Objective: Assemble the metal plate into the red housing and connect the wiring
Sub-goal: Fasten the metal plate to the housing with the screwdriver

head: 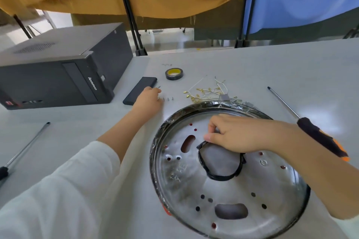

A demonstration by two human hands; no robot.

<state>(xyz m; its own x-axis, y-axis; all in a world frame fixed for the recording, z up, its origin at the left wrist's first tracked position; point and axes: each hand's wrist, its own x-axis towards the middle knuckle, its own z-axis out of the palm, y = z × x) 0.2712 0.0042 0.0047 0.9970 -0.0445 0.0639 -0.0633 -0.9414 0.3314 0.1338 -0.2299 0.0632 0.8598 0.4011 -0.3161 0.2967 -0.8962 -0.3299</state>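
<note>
A round metal plate (229, 196) with several holes and slots lies in front of me, its rim wrapped in black tape; red shows through the holes and at its lower left edge (167, 211). My right hand (239, 134) rests on the plate, fingers pinching the black taped ring (219, 176) around the centre opening. My left hand (148, 98) reaches to the far left of the plate, fingertips closed on a small screw beside a row of screws (167, 99). A bundle of white wires with brass terminals (209, 92) lies just behind the plate.
A black-and-orange handled screwdriver (318, 137) lies right of the plate, another screwdriver (23, 151) at the left. A roll of black tape (174, 73), a flat black case (140, 90) and a dark computer tower (58, 70) sit on the grey table.
</note>
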